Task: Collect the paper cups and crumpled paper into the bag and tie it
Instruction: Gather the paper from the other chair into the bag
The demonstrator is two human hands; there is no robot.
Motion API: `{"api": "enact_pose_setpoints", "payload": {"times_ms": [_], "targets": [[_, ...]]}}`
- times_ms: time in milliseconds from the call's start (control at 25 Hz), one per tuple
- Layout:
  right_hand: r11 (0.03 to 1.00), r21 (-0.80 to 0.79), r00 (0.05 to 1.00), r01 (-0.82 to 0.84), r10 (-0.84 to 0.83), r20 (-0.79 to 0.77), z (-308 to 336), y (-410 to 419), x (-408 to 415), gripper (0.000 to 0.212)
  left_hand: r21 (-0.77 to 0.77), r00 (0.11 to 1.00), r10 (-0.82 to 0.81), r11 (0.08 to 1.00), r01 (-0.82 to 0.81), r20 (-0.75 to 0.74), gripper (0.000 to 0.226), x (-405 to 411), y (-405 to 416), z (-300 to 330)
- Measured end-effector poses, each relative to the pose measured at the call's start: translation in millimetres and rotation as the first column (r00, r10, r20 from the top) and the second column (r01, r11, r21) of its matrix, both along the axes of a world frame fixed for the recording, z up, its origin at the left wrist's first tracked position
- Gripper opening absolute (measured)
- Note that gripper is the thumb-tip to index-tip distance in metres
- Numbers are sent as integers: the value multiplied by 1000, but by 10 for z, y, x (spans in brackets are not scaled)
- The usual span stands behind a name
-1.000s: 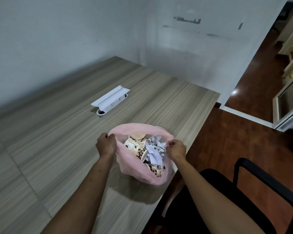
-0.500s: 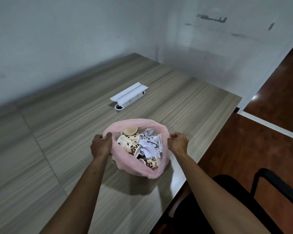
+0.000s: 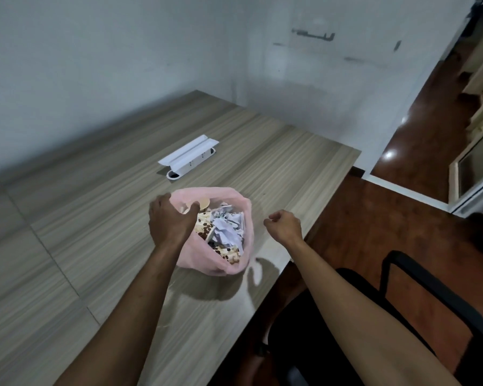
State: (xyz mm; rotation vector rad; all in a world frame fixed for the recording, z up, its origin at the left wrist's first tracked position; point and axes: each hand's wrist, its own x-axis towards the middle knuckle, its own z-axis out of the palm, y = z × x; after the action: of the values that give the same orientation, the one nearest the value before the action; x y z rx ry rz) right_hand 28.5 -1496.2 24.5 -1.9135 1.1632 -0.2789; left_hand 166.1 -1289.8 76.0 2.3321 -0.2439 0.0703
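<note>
Two walls: pale and scuffed, meeting in a corner behind the desk
Desk [image 3: 276, 168]: wood-grain top, filling the left and middle of the view, its right edge next to the dark red-brown floor [image 3: 388, 213]
Chair [image 3: 402, 316]: black, with an armrest, at the lower right, just beside the desk edge
Bag [image 3: 207, 260]: pink plastic, standing on the desk near its right edge, mouth open and untied, with a loose flap of plastic lying on the desk to its right
Socket box [image 3: 188, 156]: white, lid raised, set in the desk behind the bag and apart from it
Left hand [image 3: 171, 218]: over the left side of the bag mouth, fingers bent down onto the rim and into the opening; whether it pinches the plastic I cannot tell
Right hand [image 3: 283, 225]: off to the right of the bag, apart from it, above the desk edge, fingers curled into a loose fist with nothing in it
Paper cups [image 3: 205, 227]: brown-spotted, inside the bag at the left and front of the heap
Crumpled paper [image 3: 226, 229]: white wads inside the bag, right of the cups and touching them
</note>
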Motion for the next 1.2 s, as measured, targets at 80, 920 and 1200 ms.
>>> {"api": "enact_pose_setpoints", "payload": {"times_ms": [80, 920, 1200], "targets": [[1000, 18, 999, -18, 19, -27, 88, -95, -288, 24, -2, 999, -54, 999, 54, 3, 73, -265, -123, 66], [833, -553, 897, 29, -266, -354, 617, -1401, -5335, 38, -107, 362, -803, 460, 881, -473, 123, -5450, -1671, -222], [782, -604, 858, 157, -411, -309, 335, -1272, -6086, 72, -302, -106, -718, 150, 941, -688, 136, -6310, -1522, -473]]}}
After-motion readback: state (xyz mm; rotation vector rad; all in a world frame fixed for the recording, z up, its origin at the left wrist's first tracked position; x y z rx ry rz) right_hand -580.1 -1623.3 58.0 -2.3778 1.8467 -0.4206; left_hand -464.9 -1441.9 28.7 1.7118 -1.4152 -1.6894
